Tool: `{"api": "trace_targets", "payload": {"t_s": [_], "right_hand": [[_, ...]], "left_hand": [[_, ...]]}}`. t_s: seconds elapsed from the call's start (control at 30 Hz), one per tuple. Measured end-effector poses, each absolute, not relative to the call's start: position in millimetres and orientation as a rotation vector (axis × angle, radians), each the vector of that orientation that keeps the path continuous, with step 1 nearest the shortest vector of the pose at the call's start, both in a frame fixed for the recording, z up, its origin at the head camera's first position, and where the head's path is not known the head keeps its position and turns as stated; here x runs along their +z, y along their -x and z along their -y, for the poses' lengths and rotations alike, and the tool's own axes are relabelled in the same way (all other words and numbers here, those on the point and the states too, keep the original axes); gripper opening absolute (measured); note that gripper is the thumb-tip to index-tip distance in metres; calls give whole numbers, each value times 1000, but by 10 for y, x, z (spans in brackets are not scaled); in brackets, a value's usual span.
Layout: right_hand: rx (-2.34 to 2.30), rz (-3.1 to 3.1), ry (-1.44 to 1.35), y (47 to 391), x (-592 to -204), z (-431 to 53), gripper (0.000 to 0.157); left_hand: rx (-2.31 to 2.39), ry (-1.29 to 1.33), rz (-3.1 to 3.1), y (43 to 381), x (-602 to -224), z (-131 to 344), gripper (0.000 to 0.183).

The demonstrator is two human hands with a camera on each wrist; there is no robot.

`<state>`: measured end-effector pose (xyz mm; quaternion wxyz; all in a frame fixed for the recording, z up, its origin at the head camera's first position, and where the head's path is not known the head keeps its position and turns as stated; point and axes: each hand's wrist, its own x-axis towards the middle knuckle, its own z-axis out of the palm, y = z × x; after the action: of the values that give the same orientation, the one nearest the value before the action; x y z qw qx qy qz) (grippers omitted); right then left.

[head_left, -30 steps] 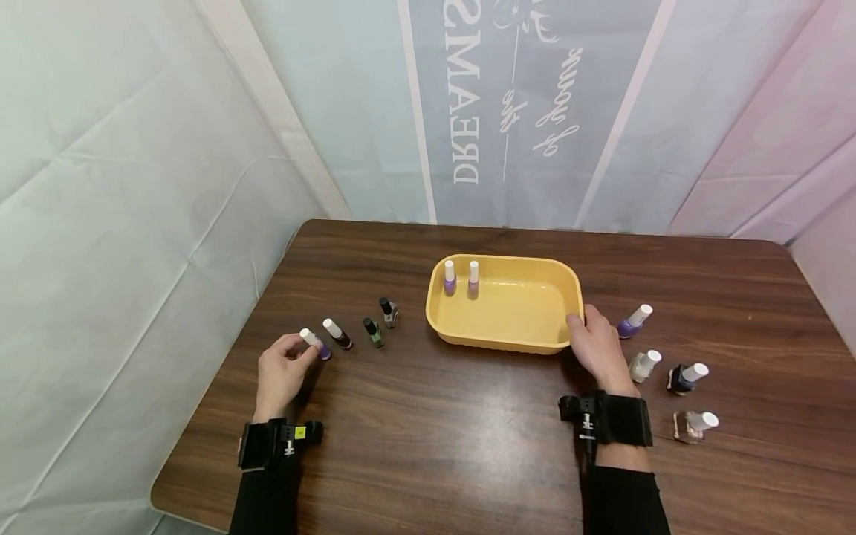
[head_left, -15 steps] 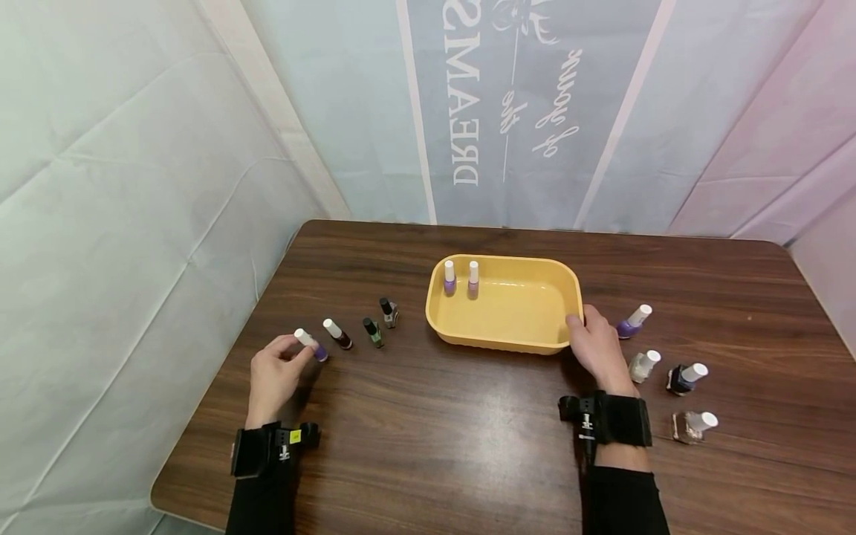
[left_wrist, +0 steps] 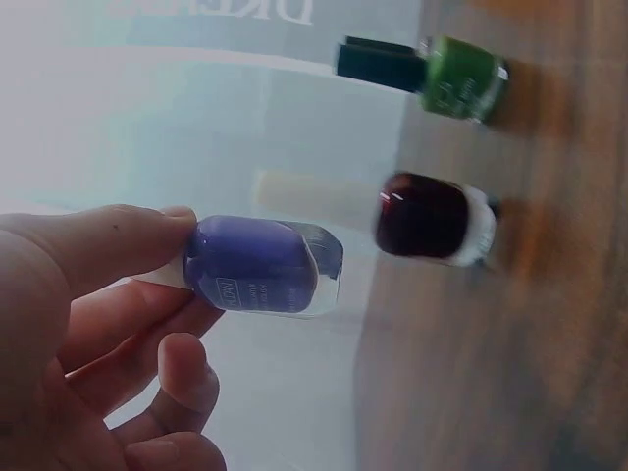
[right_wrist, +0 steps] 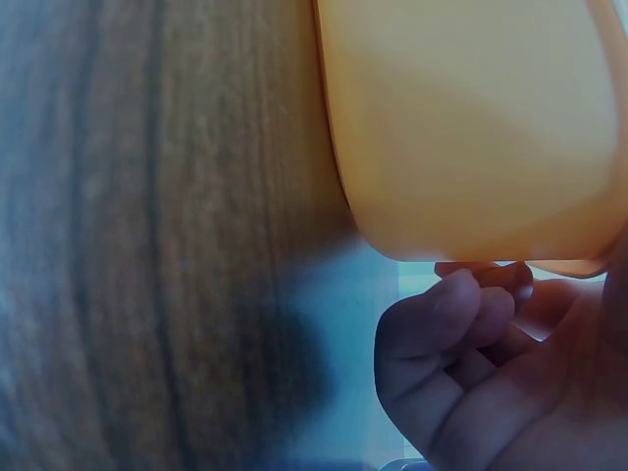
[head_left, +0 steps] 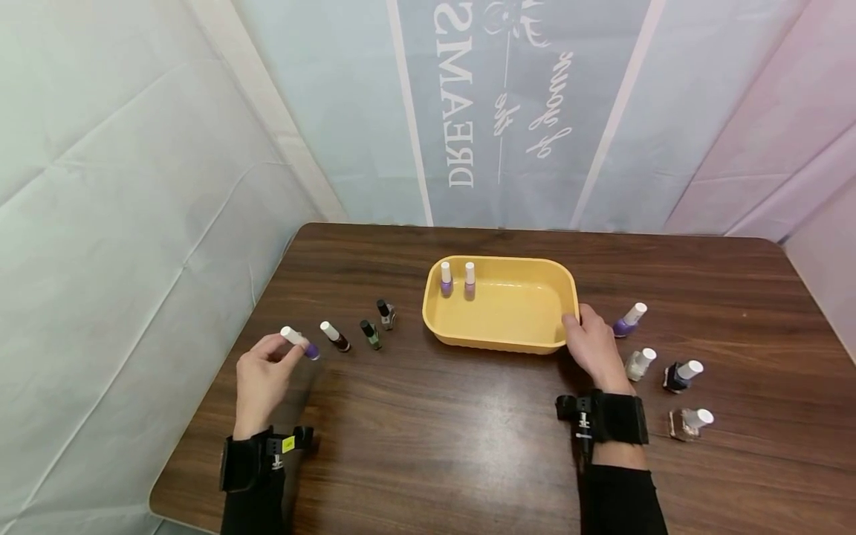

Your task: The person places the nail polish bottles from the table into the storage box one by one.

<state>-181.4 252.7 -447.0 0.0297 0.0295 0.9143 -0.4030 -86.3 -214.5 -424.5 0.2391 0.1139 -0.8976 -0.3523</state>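
Observation:
My left hand [head_left: 262,379] pinches the white cap of a purple nail polish bottle [left_wrist: 260,265] between thumb and fingers, with the bottle tilted and its base pointing right. Just right of it on the table stands a dark red nail polish bottle [head_left: 336,337] with a white cap. My right hand [head_left: 594,345] grips the right end of a yellow tray [head_left: 501,345]; in the right wrist view its fingers curl at the tray's rim. Inside the tray, at its back left, stand a purple nail polish bottle [head_left: 446,284] and a pinkish one [head_left: 470,286].
Black-capped green [head_left: 371,336] and grey [head_left: 386,316] nail polish bottles stand left of the tray. Right of my right hand are several white-capped bottles: purple [head_left: 626,325], whitish [head_left: 638,365], dark [head_left: 678,377] and a clear-looking one [head_left: 685,425]. A printed curtain hangs behind the table [head_left: 495,431].
My left hand has moved left, carrying the purple nail polish bottle away from the dark red one. My right hand stays on the yellow tray; the head view has shifted slightly.

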Motion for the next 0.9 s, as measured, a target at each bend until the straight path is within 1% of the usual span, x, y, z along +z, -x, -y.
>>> {"api": "trace_targets", "payload": {"t_s": [0.2, 0.5, 0.7, 0.9], "right_hand": [[-1245, -2807, -102, 1800, -4473, -2531, 51], [-1277, -2802, -102, 1810, -4463, -2530, 49], [-1290, -2795, -100, 1812, -4471, -2531, 49], [-1291, -2785, -101, 1813, -4482, -2532, 49]], "left_hand": [[-960, -243, 2436, 849, -4137, 2093, 15], [-937, -150, 2435, 850, -3985, 1978, 19], [-988, -42, 2440, 886, -3891, 1853, 24], [-983, 68, 2450, 924, -3764, 1649, 18]]}}
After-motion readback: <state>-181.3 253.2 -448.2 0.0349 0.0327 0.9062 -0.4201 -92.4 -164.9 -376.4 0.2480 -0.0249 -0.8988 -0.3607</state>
